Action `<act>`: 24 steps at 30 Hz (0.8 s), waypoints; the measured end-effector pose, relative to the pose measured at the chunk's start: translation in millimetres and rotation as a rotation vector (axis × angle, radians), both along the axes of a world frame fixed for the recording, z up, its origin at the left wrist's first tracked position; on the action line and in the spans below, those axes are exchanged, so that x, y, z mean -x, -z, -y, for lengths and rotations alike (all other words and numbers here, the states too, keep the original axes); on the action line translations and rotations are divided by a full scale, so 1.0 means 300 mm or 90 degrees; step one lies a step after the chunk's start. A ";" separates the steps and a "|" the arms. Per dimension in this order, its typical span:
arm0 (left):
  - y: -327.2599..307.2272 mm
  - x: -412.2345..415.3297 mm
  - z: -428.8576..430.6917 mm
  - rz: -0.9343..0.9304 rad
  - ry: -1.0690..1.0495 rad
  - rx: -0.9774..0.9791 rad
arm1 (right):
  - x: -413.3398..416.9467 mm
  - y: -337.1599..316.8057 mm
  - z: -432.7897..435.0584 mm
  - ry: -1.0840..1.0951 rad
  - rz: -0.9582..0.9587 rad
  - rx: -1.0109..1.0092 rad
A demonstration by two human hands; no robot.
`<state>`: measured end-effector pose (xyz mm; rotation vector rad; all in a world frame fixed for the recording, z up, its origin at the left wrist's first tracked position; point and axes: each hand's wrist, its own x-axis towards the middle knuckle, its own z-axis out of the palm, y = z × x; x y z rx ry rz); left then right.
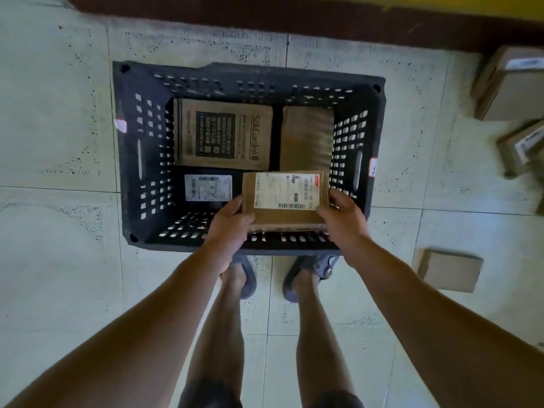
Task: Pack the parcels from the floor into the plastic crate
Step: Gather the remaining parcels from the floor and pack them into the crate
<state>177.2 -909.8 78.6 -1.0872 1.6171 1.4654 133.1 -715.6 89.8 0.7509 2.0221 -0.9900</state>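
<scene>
A black plastic crate [141,160] stands on the tiled floor in front of my feet. Both hands hold a brown cardboard parcel [287,219] with a white shipping label over the crate's near right corner. My left hand [231,223] grips its left edge and my right hand [343,217] grips its right edge. Inside the crate lie a printed brown box [223,134] at the far left, a plain brown parcel [306,139] at the far right, and a dark parcel with a white label [207,187] at the near left.
More cardboard parcels lie on the floor to the right: a flat one [449,269] near my right foot, a large box [509,83] and a smaller labelled one [522,148] at the right edge. A dark wall base [265,16] runs behind the crate.
</scene>
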 end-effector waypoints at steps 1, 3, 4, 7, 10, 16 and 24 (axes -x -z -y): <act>0.034 0.003 -0.009 0.009 0.006 -0.003 | 0.002 0.034 -0.009 0.001 0.010 -0.003; 0.089 0.008 -0.024 0.011 0.028 -0.003 | -0.004 0.100 -0.027 0.019 0.030 0.006; 0.108 0.014 -0.032 0.008 0.036 -0.002 | -0.011 0.126 -0.035 0.029 0.035 0.014; 0.152 0.026 -0.055 0.002 0.033 0.006 | -0.032 0.171 -0.058 0.030 0.036 0.042; 0.176 0.031 -0.068 -0.007 0.032 0.030 | -0.041 0.192 -0.072 -0.002 0.015 0.023; 0.206 0.037 -0.088 0.016 0.003 0.071 | -0.043 0.239 -0.056 0.011 -0.013 -0.075; 0.283 0.056 -0.127 0.057 0.102 0.133 | -0.018 0.294 -0.045 0.064 0.032 -0.049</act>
